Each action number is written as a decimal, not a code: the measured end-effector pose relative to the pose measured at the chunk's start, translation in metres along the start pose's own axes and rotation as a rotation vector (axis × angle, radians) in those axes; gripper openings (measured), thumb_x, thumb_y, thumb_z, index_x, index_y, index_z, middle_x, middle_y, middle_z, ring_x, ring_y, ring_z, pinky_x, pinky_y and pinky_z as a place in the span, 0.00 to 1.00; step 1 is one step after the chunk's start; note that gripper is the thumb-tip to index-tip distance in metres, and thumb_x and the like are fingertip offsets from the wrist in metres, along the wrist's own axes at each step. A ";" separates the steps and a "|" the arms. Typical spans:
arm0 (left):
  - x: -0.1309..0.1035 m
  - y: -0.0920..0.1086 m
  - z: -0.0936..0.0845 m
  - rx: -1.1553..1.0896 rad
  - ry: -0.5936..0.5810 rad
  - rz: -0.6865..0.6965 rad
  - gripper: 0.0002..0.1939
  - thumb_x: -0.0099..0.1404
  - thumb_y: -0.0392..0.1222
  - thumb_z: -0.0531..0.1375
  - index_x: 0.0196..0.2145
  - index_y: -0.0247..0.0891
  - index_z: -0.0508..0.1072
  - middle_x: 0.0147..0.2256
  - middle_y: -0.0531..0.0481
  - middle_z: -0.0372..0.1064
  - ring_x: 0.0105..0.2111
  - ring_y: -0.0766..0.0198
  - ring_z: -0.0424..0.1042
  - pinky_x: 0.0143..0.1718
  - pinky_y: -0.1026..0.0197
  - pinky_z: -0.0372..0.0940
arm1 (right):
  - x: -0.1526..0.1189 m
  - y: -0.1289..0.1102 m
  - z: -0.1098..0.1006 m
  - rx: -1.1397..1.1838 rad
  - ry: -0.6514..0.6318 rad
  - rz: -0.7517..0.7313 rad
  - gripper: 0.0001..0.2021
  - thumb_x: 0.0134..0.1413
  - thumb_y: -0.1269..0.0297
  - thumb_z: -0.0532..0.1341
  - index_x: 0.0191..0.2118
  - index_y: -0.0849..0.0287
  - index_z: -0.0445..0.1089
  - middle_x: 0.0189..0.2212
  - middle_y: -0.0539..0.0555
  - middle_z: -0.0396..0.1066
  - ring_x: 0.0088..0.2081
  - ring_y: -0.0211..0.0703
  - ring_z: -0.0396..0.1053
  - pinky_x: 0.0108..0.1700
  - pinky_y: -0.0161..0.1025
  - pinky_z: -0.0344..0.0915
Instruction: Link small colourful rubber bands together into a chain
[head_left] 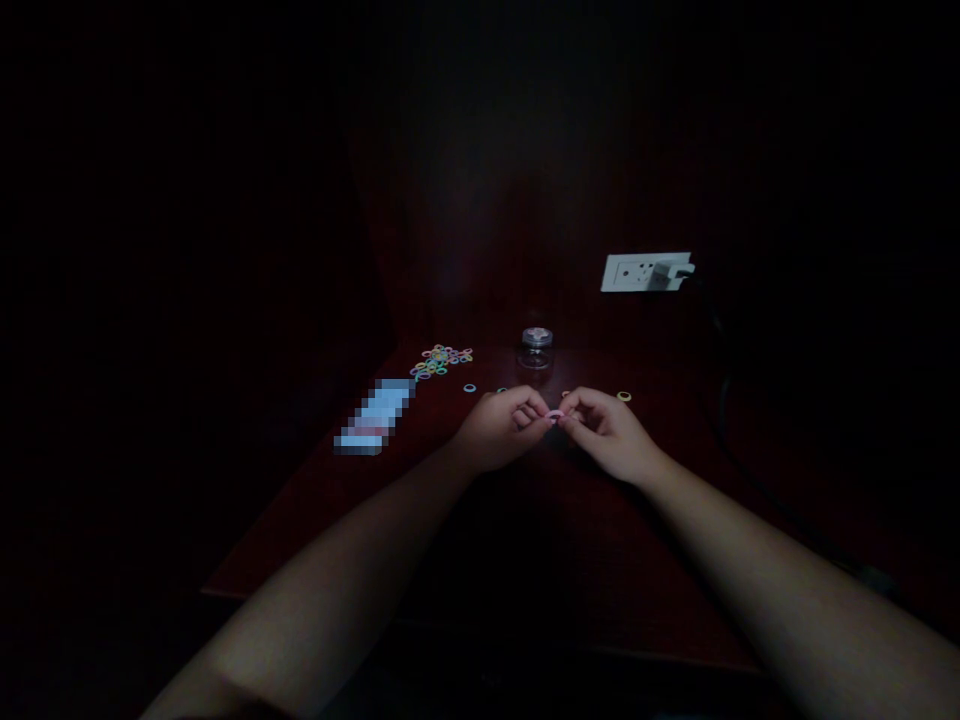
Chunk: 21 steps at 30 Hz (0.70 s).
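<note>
A small pink hair tie (555, 414) is pinched between the fingertips of both hands, just above the dark red tabletop (525, 540). My left hand (501, 428) grips its left side, thumb against fingers. On its right side my right hand (611, 432) is closed in the same way. Beyond the hands lie a few loose hair ties, among them a blue one (469, 388) and a yellow one (624, 396); others are partly hidden behind my fingers. A pile of colourful hair ties (441, 360) rests at the back left.
Behind my hands stands a small clear jar (535, 350) with a lid. A blurred, lit phone-like rectangle (375, 418) lies on the left. On the back wall, a socket plate (626, 272) holds a white plug (671, 272), whose dark cable (724, 400) runs down the right side.
</note>
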<state>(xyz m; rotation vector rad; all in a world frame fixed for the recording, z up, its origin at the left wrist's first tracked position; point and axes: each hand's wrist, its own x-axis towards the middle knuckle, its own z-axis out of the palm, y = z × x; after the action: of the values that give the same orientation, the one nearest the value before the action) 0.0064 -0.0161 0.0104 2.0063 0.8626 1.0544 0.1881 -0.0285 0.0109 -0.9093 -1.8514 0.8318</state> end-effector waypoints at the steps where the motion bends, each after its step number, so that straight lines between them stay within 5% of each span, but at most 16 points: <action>1: 0.000 0.001 0.000 0.010 -0.003 0.002 0.10 0.59 0.45 0.60 0.32 0.34 0.69 0.26 0.51 0.69 0.23 0.72 0.65 0.22 0.71 0.58 | 0.000 0.000 0.000 -0.011 0.008 -0.008 0.09 0.53 0.58 0.59 0.30 0.59 0.64 0.20 0.47 0.59 0.22 0.35 0.56 0.24 0.33 0.54; 21: 0.000 0.000 -0.002 0.069 0.034 0.040 0.06 0.60 0.41 0.58 0.32 0.34 0.68 0.27 0.52 0.69 0.25 0.72 0.66 0.25 0.70 0.60 | 0.000 0.000 0.000 -0.057 0.004 -0.037 0.08 0.52 0.60 0.60 0.30 0.59 0.67 0.19 0.47 0.58 0.22 0.35 0.55 0.26 0.34 0.55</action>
<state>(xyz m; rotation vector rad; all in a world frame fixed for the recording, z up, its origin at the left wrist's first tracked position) 0.0052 -0.0156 0.0114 2.0757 0.8907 1.0975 0.1880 -0.0281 0.0111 -0.9088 -1.8913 0.7576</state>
